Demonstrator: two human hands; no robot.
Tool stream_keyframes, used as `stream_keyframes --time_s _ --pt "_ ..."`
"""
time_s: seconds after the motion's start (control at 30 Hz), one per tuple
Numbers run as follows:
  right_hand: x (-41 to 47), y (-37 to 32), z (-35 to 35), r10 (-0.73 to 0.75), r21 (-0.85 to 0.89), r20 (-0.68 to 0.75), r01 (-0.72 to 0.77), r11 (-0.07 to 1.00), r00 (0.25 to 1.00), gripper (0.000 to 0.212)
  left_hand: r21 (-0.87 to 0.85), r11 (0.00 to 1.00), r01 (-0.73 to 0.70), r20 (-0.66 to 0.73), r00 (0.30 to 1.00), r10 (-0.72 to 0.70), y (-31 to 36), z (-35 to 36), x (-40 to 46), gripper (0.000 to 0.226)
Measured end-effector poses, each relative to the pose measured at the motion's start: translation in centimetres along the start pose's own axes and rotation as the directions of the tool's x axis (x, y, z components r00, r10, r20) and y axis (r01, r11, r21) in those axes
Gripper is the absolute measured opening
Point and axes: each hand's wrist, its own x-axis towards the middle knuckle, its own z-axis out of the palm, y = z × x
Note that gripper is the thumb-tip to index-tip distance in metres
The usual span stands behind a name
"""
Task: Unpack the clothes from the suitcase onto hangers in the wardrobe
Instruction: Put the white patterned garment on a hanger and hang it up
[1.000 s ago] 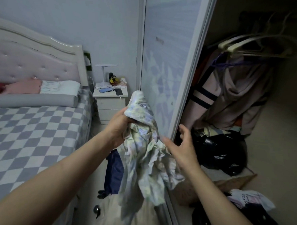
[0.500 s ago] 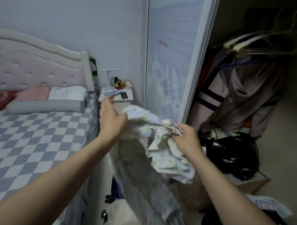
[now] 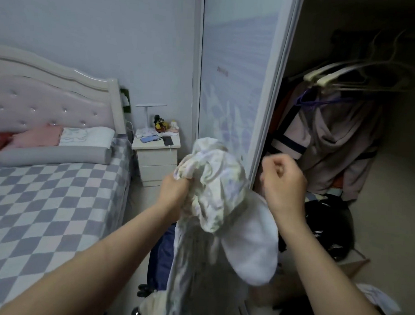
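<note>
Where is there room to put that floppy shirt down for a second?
The checkered bed is bare from below the pillows down to its near edge. The nightstand top is crowded with phones and toys. The wardrobe floor is heaped with dark bags.

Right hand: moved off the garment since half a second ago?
Yes. The right hand has let go of the pale garment and moved right, past the wardrobe door edge, toward the hanging clothes.

A single wide-angle view from head height looks forward and slightly down, close over both forearms, which reach in from the bottom edge. It faces a sliding wardrobe door (image 3: 238, 87) at centre. A bed (image 3: 45, 198) lies to the left, and the dark open wardrobe (image 3: 345, 139) fills the right side.
</note>
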Motion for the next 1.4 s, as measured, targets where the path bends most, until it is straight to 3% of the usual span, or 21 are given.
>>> stream_keyframes --time_s 0.03,0.1,0.13,0.2,0.27,0.3,0.37,0.43,0.5,0.6,0.67,0.73,0.8,0.83,0.87,1.03,1.1,1.23,1.3,1.33,1.4 --pt "-0.5 0.6 -0.1 0.158 -0.038 0.100 -0.155 0.987 0.982 0.025 -0.081 0.995 0.060 -0.032 0.997 -0.063 0.0 0.0 0.2 0.019" --pt "-1.7 1.4 0.3 0.480 -0.066 0.385 -0.495 0.866 0.788 0.040 -0.122 0.991 0.062 -0.028 0.997 -0.066 -0.1 0.2 0.2 0.022" --pt "-2.1 1.5 0.5 0.557 -0.035 0.498 -0.626 0.779 0.665 0.047 -0.111 0.993 0.028 0.002 1.000 -0.028 -0.2 0.3 0.1 0.025" --pt "-2.1 2.0 1.3 0.530 0.100 0.627 -0.734 0.672 0.571 0.073 -0.084 0.996 -0.043 0.089 0.995 0.050 -0.6 0.4 -0.4 0.030" --pt "-1.3 2.1 2.4 0.466 0.261 0.654 -0.756 0.600 0.596 0.083 -0.032 0.996 -0.088 0.203 0.975 0.093 -0.9 0.3 -0.8 0.031" --pt "-1.0 1.9 2.9 0.454 0.319 0.617 -0.731 0.603 0.643 0.071 -0.002 0.995 -0.099 0.276 0.956 0.096 -1.0 0.1 -1.0 0.034" --pt "-0.2 1.1 3.4 0.423 0.312 0.473 -0.596 0.740 0.773 0.036 0.038 0.994 -0.100 0.412 0.908 0.076 -1.3 -0.5 -1.0 0.040" --pt "0.3 0.6 3.4 0.363 0.284 0.411 -0.496 0.820 0.836 0.025 0.057 0.995 -0.086 0.454 0.889 0.051 -1.3 -1.5 -0.9 0.036" --pt "1.2 1.3 2.7 0.343 0.307 0.365 -0.460 0.833 0.865 0.015 0.015 0.998 -0.054 0.420 0.907 0.042 -1.1 -3.2 -0.2 0.024" --pt "2.9 3.2 1.1 0.374 0.329 0.210 -0.426 0.843 0.903 0.029 -0.119 0.993 -0.017 0.303 0.952 0.052 -0.6 -6.8 1.8 0.015" --pt "3.6 3.8 -0.2 0.336 0.230 0.247 -0.392 0.891 0.909 0.037 -0.177 0.984 -0.004 0.201 0.979 0.040 -0.2 -8.8 2.9 0.017" --pt "3.6 3.9 -1.7 0.269 0.005 0.502 -0.314 0.949 0.822 0.043 -0.216 0.976 -0.023 0.115 0.992 0.049 0.1 -9.9 3.6 0.024" --pt "3.2 3.3 -2.8 0.316 -0.256 0.781 -0.186 0.949 0.539 0.040 -0.227 0.973 -0.046 0.085 0.994 0.067 0.7 -10.1 4.2 0.031" --pt "3.0 3.1 -3.0 0.376 -0.359 0.828 -0.121 0.925 0.415 0.036 -0.237 0.971 -0.042 0.093 0.993 0.066 1.0 -10.0 4.3 0.035" --pt "2.8 3.1 -2.9 0.428 -0.432 0.828 -0.075 0.899 0.364 0.032 -0.262 0.965 -0.028 0.108 0.992 0.058 1.3 -9.7 4.4 0.038" --pt "1.2 4.5 1.4 0.355 -0.409 0.699 -0.061 0.911 0.620 0.019 -0.347 0.935 0.070 0.285 0.958 0.034 3.0 -7.9 2.9 0.056" --pt "0.2 5.4 3.4 0.353 -0.401 0.658 -0.087 0.912 0.665 0.027 -0.323 0.945 0.057 0.326 0.944 0.055 3.3 -7.1 2.6 0.057" --pt "-2.5 7.4 6.5 0.489 -0.470 0.718 -0.173 0.866 0.495 0.044 -0.293 0.954 0.062 0.330 0.943 0.040 3.9 -6.6 2.6 0.046" --pt "-4.1 8.2 7.0 0.570 -0.399 0.742 -0.451 0.799 0.353 0.057 -0.295 0.954 0.060 0.322 0.946 0.040 4.2 -6.8 2.7 0.045" --pt "-4.9 8.2 7.2 0.564 -0.327 0.772 -0.578 0.748 0.293 0.050 -0.287 0.957 0.050 0.307 0.951 0.043 4.3 -7.0 2.8 0.044" --pt "-5.8 7.7 7.6 0.480 -0.161 0.833 -0.708 0.688 0.277 0.015 -0.296 0.955 0.019 0.264 0.962 0.063 4.5 -7.6 2.8 0.038"
